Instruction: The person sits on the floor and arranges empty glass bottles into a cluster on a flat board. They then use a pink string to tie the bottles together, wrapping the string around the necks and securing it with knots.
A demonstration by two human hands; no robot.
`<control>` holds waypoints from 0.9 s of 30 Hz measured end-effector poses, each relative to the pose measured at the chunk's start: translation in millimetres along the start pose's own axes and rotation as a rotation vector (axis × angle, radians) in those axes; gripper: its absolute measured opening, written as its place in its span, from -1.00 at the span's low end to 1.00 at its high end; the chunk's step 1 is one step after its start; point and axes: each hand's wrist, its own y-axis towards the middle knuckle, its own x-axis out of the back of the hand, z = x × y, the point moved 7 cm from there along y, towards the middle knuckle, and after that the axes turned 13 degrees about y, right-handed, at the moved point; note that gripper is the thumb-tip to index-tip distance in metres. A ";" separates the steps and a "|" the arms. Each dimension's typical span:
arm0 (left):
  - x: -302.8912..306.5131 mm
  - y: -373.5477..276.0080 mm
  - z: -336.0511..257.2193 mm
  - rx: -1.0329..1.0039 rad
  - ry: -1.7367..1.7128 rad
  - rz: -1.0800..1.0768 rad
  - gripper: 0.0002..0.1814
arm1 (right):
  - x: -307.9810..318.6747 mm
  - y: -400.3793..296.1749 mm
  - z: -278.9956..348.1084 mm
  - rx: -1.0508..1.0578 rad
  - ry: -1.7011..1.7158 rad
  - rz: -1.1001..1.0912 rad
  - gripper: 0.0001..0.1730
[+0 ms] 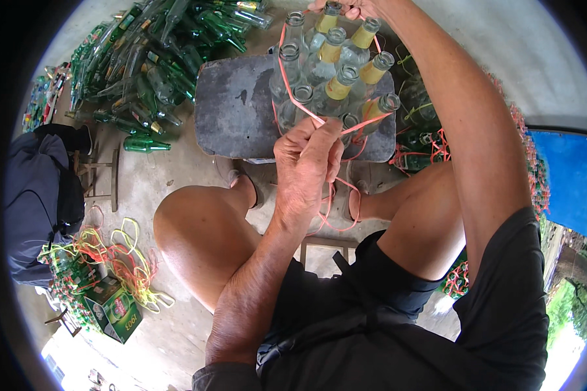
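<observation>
Several clear glass bottles [328, 54], some with yellow neck labels, stand upright in a tight cluster on a worn dark stool top [235, 105]. A pink plastic string [286, 80] runs around the cluster near the necks. My left hand [309, 150] is shut on this string at the near side of the bottles, and loose string hangs below the fist. At the far side, my right hand [349, 9] reaches around a bottle neck with the string running into its fingers. The top picture edge cuts off part of that hand.
A large heap of green and clear bottles [171, 63] lies back left, one green bottle [146, 144] apart. Pink and yellow string [122, 259] lies near a green carton [112, 308]. A person in dark clothes [34, 200] is at left. Tied bottles [418, 141] are right of the stool.
</observation>
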 end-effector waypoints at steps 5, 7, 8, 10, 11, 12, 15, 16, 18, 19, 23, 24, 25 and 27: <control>0.3 -2.8 2.9 -0.013 0.065 0.017 -0.88 | -5.5 3.2 1.3 0.033 0.032 0.005 -0.74; -2.3 -4.5 -0.8 -0.025 0.139 -0.014 -0.88 | -3.6 10.3 0.3 0.076 0.053 0.006 -0.75; -2.6 -4.4 -0.6 -0.042 0.167 -0.023 -0.88 | -1.0 13.2 -1.8 0.076 0.069 -0.001 -0.76; -0.6 -4.0 0.6 -0.080 0.223 -0.048 -0.88 | -2.0 14.2 -1.4 0.080 0.101 -0.008 -0.76; -0.7 -4.3 1.3 -0.083 0.210 -0.043 -0.89 | -2.9 14.8 -1.3 0.087 0.101 -0.002 -0.76; -1.6 -4.0 1.9 -0.087 0.197 -0.037 -0.89 | -2.3 15.9 -1.5 0.094 0.102 0.002 -0.76; -2.4 -3.8 5.1 -0.092 0.182 -0.033 -0.89 | -0.5 14.7 -4.1 0.068 0.105 0.014 -0.74; -1.6 -3.6 6.3 -0.093 0.181 -0.036 -0.90 | -1.7 12.3 -4.1 0.052 0.106 0.020 -0.73; 1.6 -2.6 7.4 -0.093 0.214 -0.036 -0.90 | -1.4 -0.3 -1.9 -0.002 0.054 -0.005 -0.72; 3.3 -2.1 7.5 -0.093 0.229 -0.037 -0.91 | -2.9 -6.6 -1.5 -0.029 0.028 -0.017 -0.72; 1.2 -3.1 0.4 -0.067 0.265 -0.076 -0.92 | 2.5 -0.8 -10.2 -0.018 0.103 0.079 -0.76; 2.3 -3.5 1.9 -0.061 0.257 -0.086 -0.92 | 3.3 4.2 -9.8 0.029 0.130 0.101 -0.76; 2.3 -3.6 5.0 -0.046 0.244 -0.088 -0.92 | 7.8 9.0 -15.3 0.066 0.158 0.118 -0.75; 1.4 -1.7 5.3 -0.054 0.232 -0.075 -0.92 | 15.1 12.6 -26.7 0.163 0.138 0.108 -0.74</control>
